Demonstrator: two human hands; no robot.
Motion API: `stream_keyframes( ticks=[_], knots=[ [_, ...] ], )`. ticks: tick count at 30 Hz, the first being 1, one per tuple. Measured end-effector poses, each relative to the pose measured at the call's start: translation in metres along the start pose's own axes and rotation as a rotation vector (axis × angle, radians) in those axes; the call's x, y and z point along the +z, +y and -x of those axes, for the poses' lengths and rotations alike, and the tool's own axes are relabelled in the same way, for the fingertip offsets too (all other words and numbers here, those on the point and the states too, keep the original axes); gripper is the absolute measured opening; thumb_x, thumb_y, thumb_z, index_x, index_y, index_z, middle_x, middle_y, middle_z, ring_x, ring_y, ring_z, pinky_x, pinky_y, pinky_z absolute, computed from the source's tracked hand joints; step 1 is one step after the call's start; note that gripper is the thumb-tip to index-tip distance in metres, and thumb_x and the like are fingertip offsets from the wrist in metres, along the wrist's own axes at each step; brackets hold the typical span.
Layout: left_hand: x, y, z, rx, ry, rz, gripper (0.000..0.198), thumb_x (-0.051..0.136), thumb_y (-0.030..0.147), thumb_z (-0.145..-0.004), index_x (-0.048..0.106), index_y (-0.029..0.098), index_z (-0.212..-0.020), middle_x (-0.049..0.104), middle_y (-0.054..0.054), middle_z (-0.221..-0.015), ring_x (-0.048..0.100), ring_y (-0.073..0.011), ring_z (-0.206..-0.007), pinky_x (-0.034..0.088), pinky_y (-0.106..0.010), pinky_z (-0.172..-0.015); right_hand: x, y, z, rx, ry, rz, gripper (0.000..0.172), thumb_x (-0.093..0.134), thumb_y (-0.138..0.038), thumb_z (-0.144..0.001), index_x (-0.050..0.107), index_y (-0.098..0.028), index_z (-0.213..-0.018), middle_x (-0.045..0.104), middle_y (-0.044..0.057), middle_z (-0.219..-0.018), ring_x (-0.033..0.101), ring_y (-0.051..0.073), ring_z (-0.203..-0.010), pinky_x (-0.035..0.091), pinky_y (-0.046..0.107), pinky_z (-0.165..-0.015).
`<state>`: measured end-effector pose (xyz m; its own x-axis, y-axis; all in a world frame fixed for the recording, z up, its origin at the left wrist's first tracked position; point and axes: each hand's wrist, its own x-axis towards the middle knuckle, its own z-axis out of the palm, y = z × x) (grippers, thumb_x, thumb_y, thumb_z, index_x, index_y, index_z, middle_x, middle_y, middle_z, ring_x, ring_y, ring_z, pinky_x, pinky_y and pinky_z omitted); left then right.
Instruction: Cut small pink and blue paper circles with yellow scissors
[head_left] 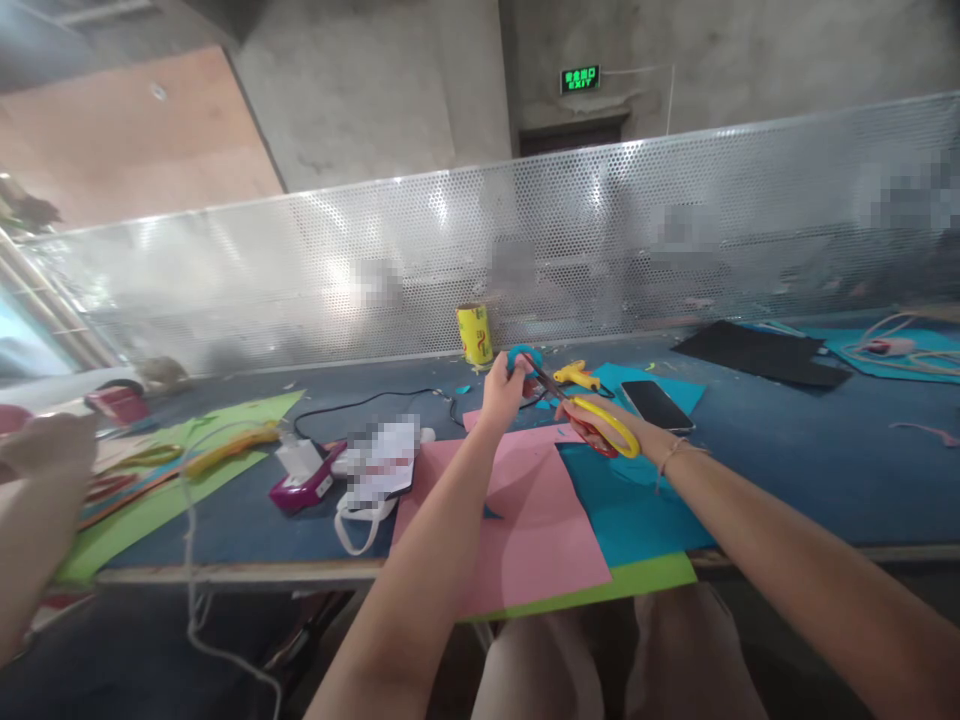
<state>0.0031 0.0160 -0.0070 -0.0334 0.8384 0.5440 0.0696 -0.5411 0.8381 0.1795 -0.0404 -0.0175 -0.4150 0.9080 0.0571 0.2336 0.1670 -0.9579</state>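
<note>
Perforated metal screen (420,270) behind blue worktop (810,470). Left hand (501,388) just past far edge of pink sheet (532,520), thumb and fingers pinching blue paper curl (525,352). Just right of that, scissors (628,438): long axis slanting from blades up-left by the curl to yellow-and-red handles down-right. Right hand (619,408) wrapped round handles; blade gap, can't tell. Curl up-left of right hand, left hand nearer. Count, left to right: one purple power strip (300,492), one yellow printed cylinder (477,345), one large pink sheet, one curl, one yellow glue gun (577,376), one pair of scissors in hand, one dark-screened smartphone (658,405).
</note>
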Motion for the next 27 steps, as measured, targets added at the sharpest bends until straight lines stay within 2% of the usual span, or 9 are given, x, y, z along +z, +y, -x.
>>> stream_keyframes(
  ticks=[8, 27],
  knots=[
    [-0.001, 0.001, -0.001, -0.031, -0.001, -0.036, 0.007, 0.055, 0.026, -0.084, 0.051, 0.020, -0.083, 0.048, 0.008, -0.054, 0.048, -0.0065, -0.043, 0.037, -0.018, -0.043, -0.002, 0.004, -0.001, 0.006, -0.035, -0.016, 0.048, 0.055, -0.068, -0.080, 0.050, -0.021, -0.086, 0.040, -0.011, -0.048, 0.032, 0.005, -0.027, 0.029, 0.019, -0.026],
    [0.000, 0.008, 0.001, -0.071, -0.012, 0.021, 0.010, 0.057, 0.025, -0.083, 0.047, 0.020, -0.084, 0.047, 0.008, -0.052, 0.050, -0.0077, -0.044, 0.034, -0.018, -0.044, -0.004, 0.008, -0.002, 0.000, -0.051, -0.032, 0.045, 0.053, -0.065, -0.085, 0.052, -0.021, -0.088, 0.043, -0.010, -0.050, 0.034, 0.004, -0.029, 0.028, 0.018, -0.028]
  ],
)
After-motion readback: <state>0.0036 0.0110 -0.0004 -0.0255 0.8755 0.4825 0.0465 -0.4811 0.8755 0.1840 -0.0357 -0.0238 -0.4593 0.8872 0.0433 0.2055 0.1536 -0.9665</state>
